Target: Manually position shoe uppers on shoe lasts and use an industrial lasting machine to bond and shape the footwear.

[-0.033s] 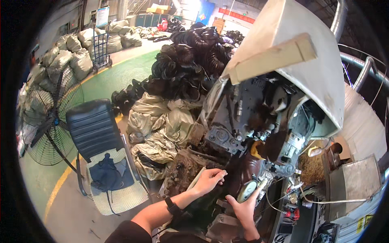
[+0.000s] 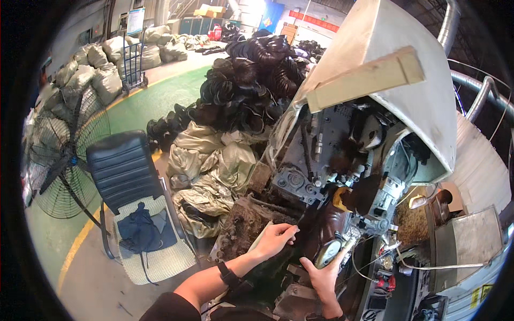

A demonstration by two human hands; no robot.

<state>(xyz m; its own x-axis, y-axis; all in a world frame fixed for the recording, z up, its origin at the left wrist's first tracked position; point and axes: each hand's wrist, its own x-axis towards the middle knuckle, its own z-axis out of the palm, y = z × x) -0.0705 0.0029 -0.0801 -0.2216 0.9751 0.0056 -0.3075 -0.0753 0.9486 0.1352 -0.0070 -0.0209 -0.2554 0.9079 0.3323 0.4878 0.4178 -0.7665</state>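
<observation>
My right hand (image 2: 323,278) has its thumb and fingers around the near end of a dark brown glossy leather shoe (image 2: 327,229). A pale oval piece (image 2: 327,253) shows at that end, between thumb and fingers. The far end of the shoe sits under the metal head of a machine (image 2: 296,181), beside a yellow part (image 2: 341,199). My left hand (image 2: 274,241) is left of the shoe, apart from it, with its fingers curled together. Whether something small is in those fingers is hidden. A pale stick (image 2: 259,235) shows just beyond that hand.
A white hood (image 2: 407,69) with a pale board (image 2: 369,80) overhangs the machine. Left stand a black chair (image 2: 120,168) and a large fan (image 2: 69,158). Ahead lie sacks (image 2: 235,163) and a heap of dark shoe parts (image 2: 241,85). Cables and tools fill the right side.
The hood, board and machine head sit slightly farther right and lower in the view, the shoe with them. Both hands keep nearly the same places.
</observation>
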